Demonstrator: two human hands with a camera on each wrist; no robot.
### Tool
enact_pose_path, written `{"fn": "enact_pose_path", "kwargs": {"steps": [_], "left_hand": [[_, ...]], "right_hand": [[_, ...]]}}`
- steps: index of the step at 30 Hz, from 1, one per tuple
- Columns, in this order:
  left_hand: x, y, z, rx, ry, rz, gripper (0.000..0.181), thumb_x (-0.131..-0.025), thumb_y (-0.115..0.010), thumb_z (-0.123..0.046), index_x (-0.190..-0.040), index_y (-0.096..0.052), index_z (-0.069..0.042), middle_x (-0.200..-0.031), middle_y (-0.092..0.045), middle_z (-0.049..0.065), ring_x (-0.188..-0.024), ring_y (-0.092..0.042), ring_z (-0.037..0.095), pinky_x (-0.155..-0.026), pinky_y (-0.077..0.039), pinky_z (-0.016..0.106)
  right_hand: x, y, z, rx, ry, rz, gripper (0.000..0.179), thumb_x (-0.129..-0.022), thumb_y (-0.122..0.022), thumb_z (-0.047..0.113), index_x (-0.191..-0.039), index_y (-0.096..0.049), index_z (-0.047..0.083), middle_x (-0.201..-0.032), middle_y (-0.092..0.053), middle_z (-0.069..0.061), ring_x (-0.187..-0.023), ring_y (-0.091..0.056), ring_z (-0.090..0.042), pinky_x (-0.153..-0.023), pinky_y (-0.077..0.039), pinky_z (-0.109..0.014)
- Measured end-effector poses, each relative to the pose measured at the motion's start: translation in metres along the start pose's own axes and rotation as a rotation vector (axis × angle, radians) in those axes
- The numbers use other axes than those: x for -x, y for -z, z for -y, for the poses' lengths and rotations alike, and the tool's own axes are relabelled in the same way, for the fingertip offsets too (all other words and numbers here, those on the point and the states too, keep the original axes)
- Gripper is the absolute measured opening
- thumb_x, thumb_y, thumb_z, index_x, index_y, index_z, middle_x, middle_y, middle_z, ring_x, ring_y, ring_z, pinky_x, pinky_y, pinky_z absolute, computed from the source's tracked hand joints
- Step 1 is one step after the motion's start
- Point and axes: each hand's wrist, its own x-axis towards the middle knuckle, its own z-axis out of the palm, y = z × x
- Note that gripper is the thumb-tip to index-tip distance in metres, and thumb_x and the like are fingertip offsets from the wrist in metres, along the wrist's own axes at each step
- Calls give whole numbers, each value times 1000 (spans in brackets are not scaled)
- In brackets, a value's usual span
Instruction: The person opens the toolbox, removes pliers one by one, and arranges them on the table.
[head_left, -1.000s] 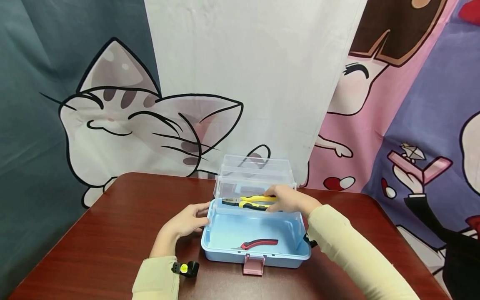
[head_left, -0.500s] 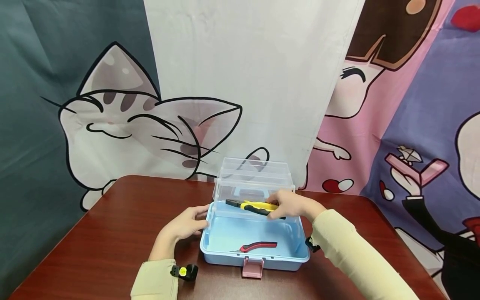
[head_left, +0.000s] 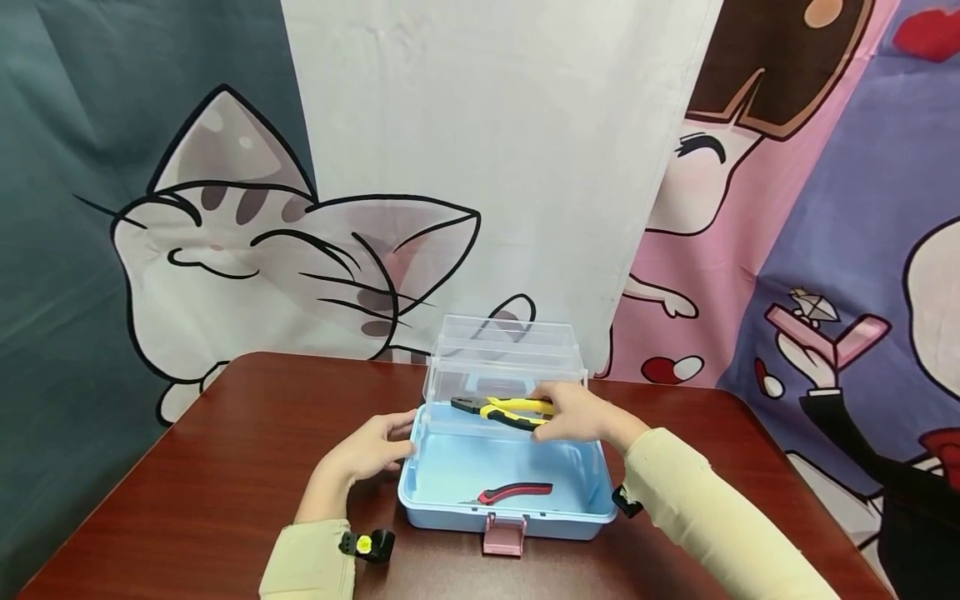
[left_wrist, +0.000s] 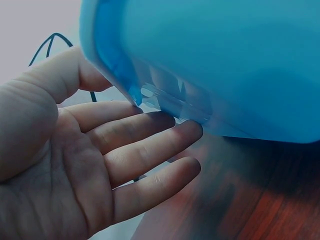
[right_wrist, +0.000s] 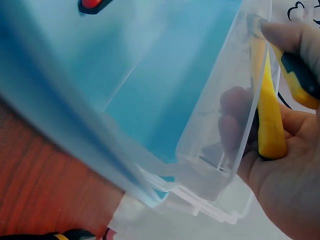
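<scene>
My right hand [head_left: 573, 411] grips combination pliers [head_left: 504, 409] with yellow and black handles. Their dark jaws point left, over the clear tray at the back of a light blue toolbox [head_left: 517, 522]. In the right wrist view a yellow handle [right_wrist: 270, 125] lies against the palm beside the tray's clear wall [right_wrist: 220, 100], and some fingers show through it. My left hand [head_left: 369, 450] touches the box's left side. In the left wrist view its fingers [left_wrist: 150, 155] are fairly straight along the outside, thumb at the rim. Red-and-black pliers [head_left: 517, 492] lie inside the box near its front wall.
The toolbox's transparent lid [head_left: 510, 337] stands raised at the back. A pink latch [head_left: 504, 536] hangs down in front. The box stands on a reddish-brown table [head_left: 225, 467], before a printed curtain [head_left: 480, 125]. The right wrist view shows part of a black-and-yellow thing [right_wrist: 70, 235] near the table.
The pliers in my right hand have tilted and shifted slightly over the tray, then levelled somewhat. The left hand stays at the box's side. The head view has shifted slightly.
</scene>
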Motion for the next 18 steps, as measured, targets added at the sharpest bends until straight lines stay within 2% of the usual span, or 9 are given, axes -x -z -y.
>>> {"fn": "enact_pose_path", "kwargs": {"steps": [10, 18], "left_hand": [[0, 1, 0, 3, 5, -5, 62, -85, -59, -10, -144, -38, -4, -139, -50, 20, -109, -60, 24, -80, -55, 45], [1, -1, 1, 26, -2, 2, 62, -86, -59, -9, -144, -38, -4, -139, -49, 20, -109, -60, 24, -81, -55, 44]], "right_hand": [[10, 1, -6, -40, 44, -73, 49, -71, -74, 24, -115, -60, 6, -98, -64, 0, -83, -54, -15, -75, -47, -31], [22, 2, -11, -59, 15, -120, 50, -71, -75, 25, -116, -61, 9, -99, -64, -1, -84, -55, -15, -74, -47, -29]]}}
